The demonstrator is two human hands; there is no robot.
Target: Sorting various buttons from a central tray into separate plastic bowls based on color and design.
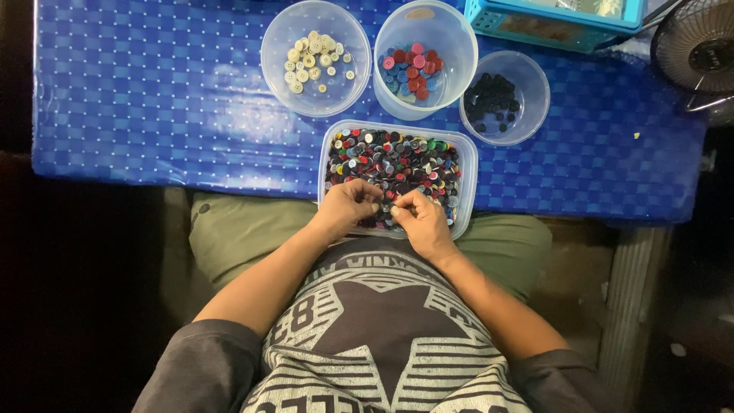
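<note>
Item: rectangular clear tub (468,164) of mixed-colour buttons (397,160), sitting at the near edge of a blue chequered table cover (153,99) and overhanging the person's lap. Left hand (345,208) is curling into a loose fist over the tub's near side, fingertips tucked under, so whether it is pinching a button cannot be told. Right hand (420,218) is meeting it, thumb and forefinger pressed together on something too small to make out. Both hands are hiding the tub's front rim. Beyond it: round tub of cream buttons (313,61), taller tub of red and blue buttons (413,70), small tub of black buttons (493,99). A turquoise crate (550,23) and a fan (699,50) are being cut off by the frame's top and right edges.
</note>
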